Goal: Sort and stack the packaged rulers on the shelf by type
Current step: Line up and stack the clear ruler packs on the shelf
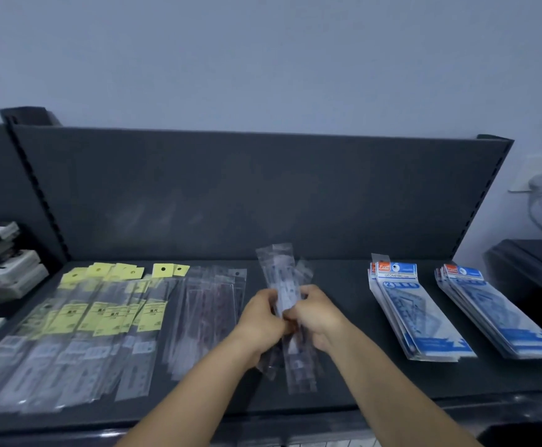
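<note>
Both hands hold one bundle of clear-sleeved rulers (281, 272) at its middle. The left hand (262, 314) has its fingers curled round the left edge, and the right hand (319, 312) closes on the right edge, so that the two hands almost touch each other. The bundle points away from the person and is a little fanned. Its far end rises above the hands and its near end reaches below the wrists, over the dark shelf (343, 366); whether this near end touches the shelf, I cannot tell. Just to the left of the grip a pile of clear ruler packages (210, 301) with dark rulers inside lies flat on the shelf. Further to the left is a wide spread of yellow-labelled ruler packages (108, 321), which overlap each other. To the right of the grip, well apart from it, lie two piles of blue geometric set packages, the nearer stack (418, 317) and the farther stack (498, 314), both slanted. Behind the grip stands the dark back panel (230, 188). At the far left, some stacked boxes (5, 266) are blurred.
</note>
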